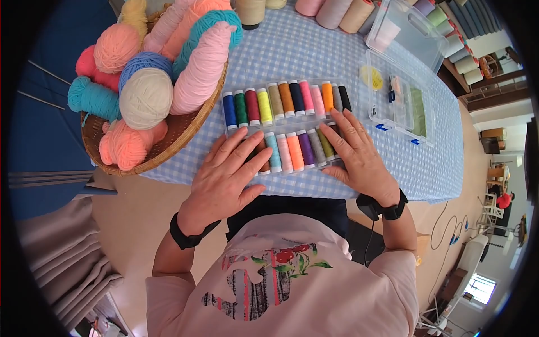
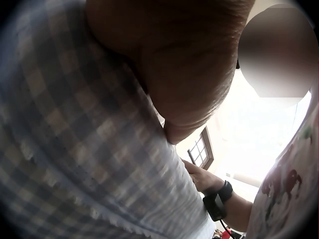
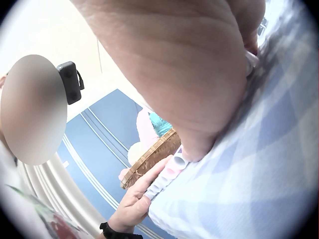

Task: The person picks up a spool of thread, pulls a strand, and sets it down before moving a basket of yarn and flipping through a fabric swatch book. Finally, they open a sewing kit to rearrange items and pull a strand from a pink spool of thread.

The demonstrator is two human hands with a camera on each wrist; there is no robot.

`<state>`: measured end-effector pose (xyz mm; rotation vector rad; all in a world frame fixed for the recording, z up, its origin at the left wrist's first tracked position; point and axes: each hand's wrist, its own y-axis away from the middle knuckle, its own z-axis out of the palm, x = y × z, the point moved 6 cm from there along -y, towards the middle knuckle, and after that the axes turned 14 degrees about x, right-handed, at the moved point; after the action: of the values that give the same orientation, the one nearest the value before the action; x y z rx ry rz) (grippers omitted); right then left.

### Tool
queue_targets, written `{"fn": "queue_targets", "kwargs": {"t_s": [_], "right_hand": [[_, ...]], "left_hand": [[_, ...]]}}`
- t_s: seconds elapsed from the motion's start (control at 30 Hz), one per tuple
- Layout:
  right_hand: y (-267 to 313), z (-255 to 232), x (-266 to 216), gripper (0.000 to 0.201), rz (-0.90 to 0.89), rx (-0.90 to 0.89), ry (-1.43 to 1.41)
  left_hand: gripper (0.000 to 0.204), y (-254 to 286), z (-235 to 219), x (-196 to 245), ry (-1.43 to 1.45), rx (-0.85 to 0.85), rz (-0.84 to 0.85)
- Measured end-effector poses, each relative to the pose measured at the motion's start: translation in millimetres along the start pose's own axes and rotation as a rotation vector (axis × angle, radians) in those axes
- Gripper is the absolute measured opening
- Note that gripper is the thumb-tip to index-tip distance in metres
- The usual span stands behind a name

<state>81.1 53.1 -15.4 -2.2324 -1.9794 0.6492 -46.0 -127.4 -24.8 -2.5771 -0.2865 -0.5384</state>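
Note:
Two rows of small colourful thread spools lie in a clear plastic tray [image 1: 292, 124] in the head view. The far row holds spools from blue to black, among them a yellow spool [image 1: 264, 106]. In the near row are a purple spool [image 1: 305, 149] and a light blue spool [image 1: 273, 152]. My left hand [image 1: 222, 177] rests over the left end of the near row, fingers extended and covering some spools. Over the right end lies my right hand [image 1: 359, 154], its fingers spread and fingertips at the dark spools. Both wrist views mostly show the palms near the cloth.
A wicker basket [image 1: 193, 132] of yarn balls stands at the left. At the right, a clear lidded box [image 1: 387, 121] holds a yellow round item [image 1: 371, 77]. Large thread cones [image 1: 332, 12] line the back of the blue checked tablecloth [image 1: 314, 50].

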Motion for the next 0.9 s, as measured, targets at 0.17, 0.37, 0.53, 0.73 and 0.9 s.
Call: {"fn": "queue_targets", "kwargs": {"t_s": [0.17, 0.37, 0.53, 0.73, 0.9], "right_hand": [[-0.5, 1.6, 1.2, 0.077, -0.015, -0.048, 0.029], [0.8, -0.1, 1.9, 0.076, -0.042, 0.019, -0.004], [2.9, -0.1, 3.4, 0.075, -0.043, 0.042, -0.014], [4.8, 0.5, 3.6, 0.075, -0.067, 0.065, -0.013], [5.5, 0.4, 3.2, 0.074, -0.078, 0.081, -0.012]], "left_hand": [[0.061, 0.1, 0.1, 0.6, -0.003, 0.01, -0.016], [0.06, 0.1, 0.8, 3.2, -0.018, 0.022, -0.016], [0.059, 0.7, 1.8, 4.4, -0.033, 0.019, 0.004], [0.058, 2.0, 1.9, 4.8, -0.064, 0.038, 0.007], [0.059, 1.7, 0.7, 6.8, -0.065, 0.057, 0.006]]}}
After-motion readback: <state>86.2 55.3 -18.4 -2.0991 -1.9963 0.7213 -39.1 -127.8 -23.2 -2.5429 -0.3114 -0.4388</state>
